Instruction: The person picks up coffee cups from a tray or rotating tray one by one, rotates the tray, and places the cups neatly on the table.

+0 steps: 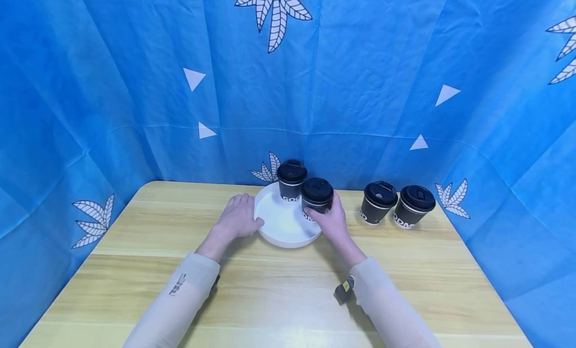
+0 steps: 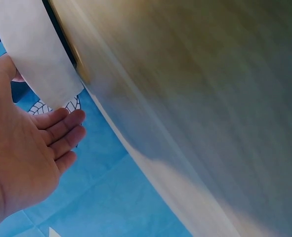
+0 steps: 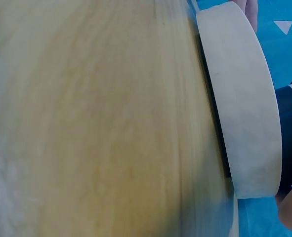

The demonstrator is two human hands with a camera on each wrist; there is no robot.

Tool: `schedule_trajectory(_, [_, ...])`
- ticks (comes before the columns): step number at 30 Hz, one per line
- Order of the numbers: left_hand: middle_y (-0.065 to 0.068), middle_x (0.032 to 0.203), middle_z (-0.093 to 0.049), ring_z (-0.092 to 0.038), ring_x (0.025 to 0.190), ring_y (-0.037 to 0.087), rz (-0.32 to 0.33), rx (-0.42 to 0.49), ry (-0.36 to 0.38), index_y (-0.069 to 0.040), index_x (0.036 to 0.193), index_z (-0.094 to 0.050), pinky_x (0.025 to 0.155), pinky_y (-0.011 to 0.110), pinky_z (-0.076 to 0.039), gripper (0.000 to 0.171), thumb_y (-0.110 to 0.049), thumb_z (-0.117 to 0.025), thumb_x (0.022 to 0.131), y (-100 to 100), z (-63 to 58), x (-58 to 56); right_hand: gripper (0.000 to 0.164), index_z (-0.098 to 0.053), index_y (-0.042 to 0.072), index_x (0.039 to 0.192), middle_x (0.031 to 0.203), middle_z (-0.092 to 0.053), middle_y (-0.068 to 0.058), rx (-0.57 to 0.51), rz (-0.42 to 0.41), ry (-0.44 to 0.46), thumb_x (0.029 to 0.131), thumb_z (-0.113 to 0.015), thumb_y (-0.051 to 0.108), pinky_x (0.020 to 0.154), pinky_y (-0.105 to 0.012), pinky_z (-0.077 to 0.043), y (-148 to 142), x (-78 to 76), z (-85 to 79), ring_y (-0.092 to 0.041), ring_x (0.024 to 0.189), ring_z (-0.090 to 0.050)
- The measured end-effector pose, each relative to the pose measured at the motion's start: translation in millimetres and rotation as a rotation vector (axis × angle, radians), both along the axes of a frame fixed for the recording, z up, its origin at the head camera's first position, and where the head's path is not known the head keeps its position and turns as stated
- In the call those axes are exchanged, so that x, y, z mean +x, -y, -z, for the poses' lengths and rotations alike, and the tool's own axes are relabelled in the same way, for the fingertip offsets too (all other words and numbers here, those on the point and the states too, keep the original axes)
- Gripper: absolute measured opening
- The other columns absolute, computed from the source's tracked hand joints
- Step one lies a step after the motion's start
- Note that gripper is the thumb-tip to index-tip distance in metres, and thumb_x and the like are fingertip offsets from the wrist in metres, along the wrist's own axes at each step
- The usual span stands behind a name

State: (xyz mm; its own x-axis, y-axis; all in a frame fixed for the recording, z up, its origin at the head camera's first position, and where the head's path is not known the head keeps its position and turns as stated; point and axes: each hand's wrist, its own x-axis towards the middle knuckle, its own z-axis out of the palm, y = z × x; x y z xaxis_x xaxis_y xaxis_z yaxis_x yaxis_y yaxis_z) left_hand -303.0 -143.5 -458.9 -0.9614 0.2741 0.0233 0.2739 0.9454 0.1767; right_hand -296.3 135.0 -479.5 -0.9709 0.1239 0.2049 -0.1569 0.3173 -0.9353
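Note:
A round white tray point(image 1: 281, 228) lies near the table's back edge. At its left side my left hand point(image 1: 237, 216) holds the rim, thumb over the edge and fingers along the outside; the left wrist view shows that hand point(image 2: 24, 143) against the tray wall point(image 2: 39, 54). My right hand point(image 1: 332, 220) grips a black lidded paper coffee cup point(image 1: 317, 192) over the tray's right part, thumb in front. Whether its base touches the tray is hidden. Another lidded coffee cup point(image 1: 291, 180) stands upright at the tray's back. In the right wrist view the gripped cup point(image 3: 290, 133) shows behind the tray wall.
To the right of the tray, two more black lidded coffee cups stand side by side on the wooden table point(image 1: 279, 298): one nearer point(image 1: 378, 203), one farther right point(image 1: 412, 206). A blue patterned curtain point(image 1: 369, 63) hangs behind and around the table.

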Motion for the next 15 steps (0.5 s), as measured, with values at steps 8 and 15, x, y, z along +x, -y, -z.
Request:
schedule_trajectory(8, [0.024, 0.133, -0.053, -0.045, 0.125, 0.039, 0.003, -0.001, 0.0, 0.011, 0.142, -0.045, 0.12, 0.052, -0.03, 0.077, -0.044, -0.062, 0.091, 0.3, -0.9, -0.5, 0.091, -0.039, 0.007, 0.155, 0.151, -0.052, -0.016, 0.012, 0.009, 0.008, 0.08, -0.089, 0.02, 0.122, -0.049, -0.031, -0.5, -0.5, 0.2, -0.032, 0.143, -0.045])
schedule_trajectory(15, [0.024, 0.131, -0.054, -0.046, 0.122, 0.039, 0.008, 0.001, -0.002, 0.011, 0.141, -0.046, 0.118, 0.052, -0.032, 0.076, -0.043, -0.062, 0.091, 0.7, -1.2, 0.6, 0.09, -0.039, 0.006, 0.154, 0.151, -0.052, -0.017, 0.008, 0.004, 0.01, 0.08, -0.088, 0.019, 0.122, -0.049, -0.032, 1.4, 1.3, -2.2, -0.034, 0.143, -0.046])
